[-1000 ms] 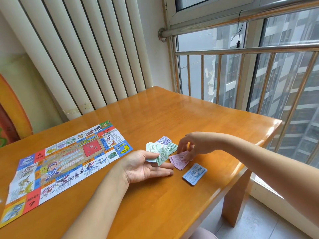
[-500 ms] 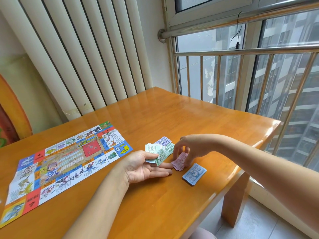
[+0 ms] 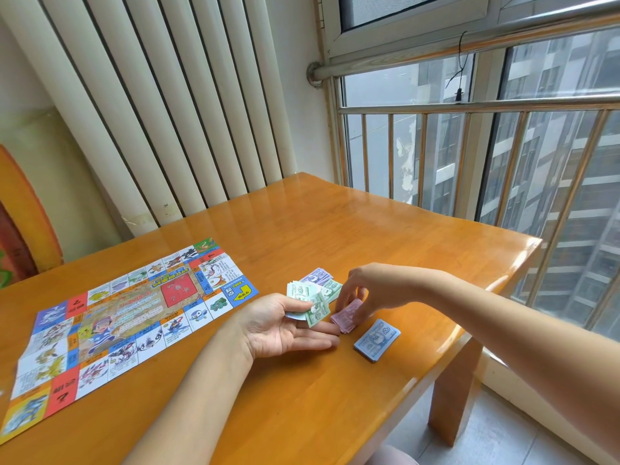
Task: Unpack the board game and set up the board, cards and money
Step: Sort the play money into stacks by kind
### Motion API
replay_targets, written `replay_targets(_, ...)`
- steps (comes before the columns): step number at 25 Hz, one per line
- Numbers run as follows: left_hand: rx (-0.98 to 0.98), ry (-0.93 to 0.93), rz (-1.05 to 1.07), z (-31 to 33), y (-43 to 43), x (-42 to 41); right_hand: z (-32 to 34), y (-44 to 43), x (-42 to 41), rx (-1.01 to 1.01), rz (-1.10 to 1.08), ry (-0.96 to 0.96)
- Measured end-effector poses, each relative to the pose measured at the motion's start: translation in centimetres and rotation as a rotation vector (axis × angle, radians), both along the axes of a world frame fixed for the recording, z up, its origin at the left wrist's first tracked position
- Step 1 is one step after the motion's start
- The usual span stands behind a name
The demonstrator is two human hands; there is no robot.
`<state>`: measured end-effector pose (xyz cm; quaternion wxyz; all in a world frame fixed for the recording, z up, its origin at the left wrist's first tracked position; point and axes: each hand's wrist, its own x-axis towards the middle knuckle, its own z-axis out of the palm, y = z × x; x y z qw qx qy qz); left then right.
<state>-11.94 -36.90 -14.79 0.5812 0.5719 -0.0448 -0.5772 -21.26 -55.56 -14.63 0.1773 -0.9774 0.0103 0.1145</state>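
Left hand [image 3: 288, 327], palm up, pins a fan of green notes [image 3: 315, 305] under its thumb; right hand [image 3: 367, 290] pinches the pink notes [image 3: 347, 317] on the bench [image 3: 302, 229], beside the blue stack [image 3: 377, 338]; board [image 3: 127, 317] lies flat, left.

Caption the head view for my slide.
Left hand holds green notes, right hand pinches pink notes on the table beside the unfolded board.

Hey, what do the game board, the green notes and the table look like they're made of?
The game board looks like thin printed paper or card, lying flat with hardly any edge thickness. The green notes look like thin matte paper, fanned and bending in the left hand. The table looks like wood under glossy varnish: plank joints show and window light reflects off it.
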Motion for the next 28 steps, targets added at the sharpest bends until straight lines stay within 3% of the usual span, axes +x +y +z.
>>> replay_targets(17, 0.030, -0.042, 0.007, 0.0, 0.5, 0.7, -0.4, 0.3, 0.0, 0.075, 0.043, -0.056)
replay_targets(21, 0.030, -0.080, 0.039, 0.3, 0.9, 1.5, 0.1, -0.8, 0.7, 0.135, -0.144, -0.359)
replay_targets(24, -0.026, -0.077, 0.170, 0.1, 0.8, 2.0, -0.7, -1.1, 2.4, 0.112, -0.328, -0.347)
replay_targets(28, -0.128, 0.030, 0.330, -0.7, 0.1, 1.6, -2.2, -0.8, 3.8, 0.353, -0.679, -0.333)
